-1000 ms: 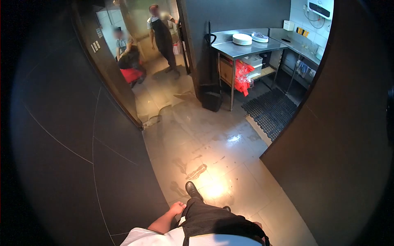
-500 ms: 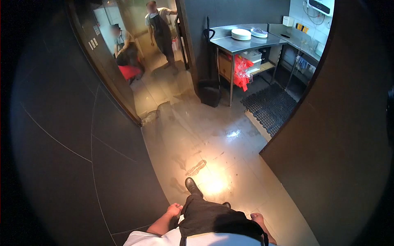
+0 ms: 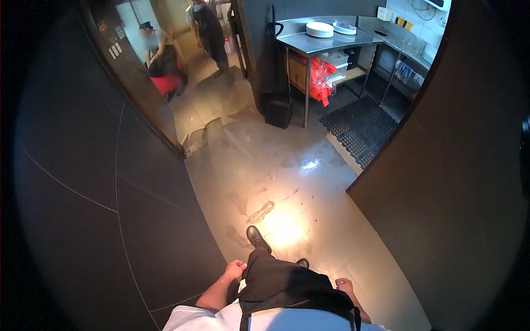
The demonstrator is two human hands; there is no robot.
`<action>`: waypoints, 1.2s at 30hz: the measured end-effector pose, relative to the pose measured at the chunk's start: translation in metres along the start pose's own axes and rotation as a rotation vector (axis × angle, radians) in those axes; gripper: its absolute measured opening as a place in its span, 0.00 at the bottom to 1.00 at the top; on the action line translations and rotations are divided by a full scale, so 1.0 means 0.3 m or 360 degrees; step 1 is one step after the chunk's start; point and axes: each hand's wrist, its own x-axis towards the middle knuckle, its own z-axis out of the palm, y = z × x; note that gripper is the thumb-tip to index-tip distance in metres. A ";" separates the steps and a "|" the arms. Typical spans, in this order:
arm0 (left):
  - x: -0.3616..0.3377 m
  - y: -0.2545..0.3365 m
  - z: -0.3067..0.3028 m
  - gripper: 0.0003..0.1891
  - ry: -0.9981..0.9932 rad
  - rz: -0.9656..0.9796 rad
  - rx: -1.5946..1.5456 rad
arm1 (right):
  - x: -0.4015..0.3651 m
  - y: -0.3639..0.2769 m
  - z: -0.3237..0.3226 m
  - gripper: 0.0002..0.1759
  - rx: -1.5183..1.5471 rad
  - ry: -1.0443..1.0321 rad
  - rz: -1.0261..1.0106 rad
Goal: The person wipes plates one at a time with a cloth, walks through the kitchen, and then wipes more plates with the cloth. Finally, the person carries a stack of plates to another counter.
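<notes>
My left hand [image 3: 236, 269] hangs beside the black apron [image 3: 287, 284] at the bottom of the view, its fingers curled in. On the apron's other side hangs my right hand [image 3: 344, 284], also with curled fingers. Whether either hand has something small inside cannot be made out. Below me a black shoe [image 3: 255, 236] stands on the grey tiled floor [image 3: 331, 231], with the tip of the other shoe [image 3: 303, 263] showing to its right.
Dark walls [image 3: 72, 182] flank the passage. Ahead, a steel counter [image 3: 298, 41] holds stacked plates [image 3: 319, 30]; a black dustpan [image 3: 276, 108] and rubber mat [image 3: 361, 129] lie near it. Two people [image 3: 163, 58] [image 3: 211, 36] are beyond the doorway at upper left. Wet marks show on the floor.
The counter, mat and doorway sit slightly higher and further left in view. The bent person has shifted a little. Both my hands remain low at my sides, the left slightly higher.
</notes>
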 end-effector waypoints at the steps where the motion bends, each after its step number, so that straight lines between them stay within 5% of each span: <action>1: 0.020 0.004 0.007 0.28 -0.0017 0.0011 -0.0016 | 0.007 0.004 0.004 0.17 -0.0020 0.0012 -0.0030; 36: 0.110 -0.012 0.044 0.29 -0.0053 0.0068 0.0029 | -0.055 -0.072 -0.059 0.17 -0.0067 -0.0023 -0.0097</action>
